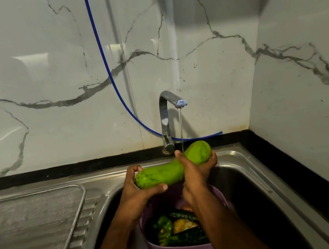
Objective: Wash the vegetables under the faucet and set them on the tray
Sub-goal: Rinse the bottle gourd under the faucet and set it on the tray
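A white marble-look wall [48,99] with grey veins fills the upper part of the frame and turns a corner at the right. A thin blue hose [106,69] hangs down from the top centre, curving along the wall's foot toward the right. A black worktop [292,158] edge runs below the wall and down the right side of the frame.
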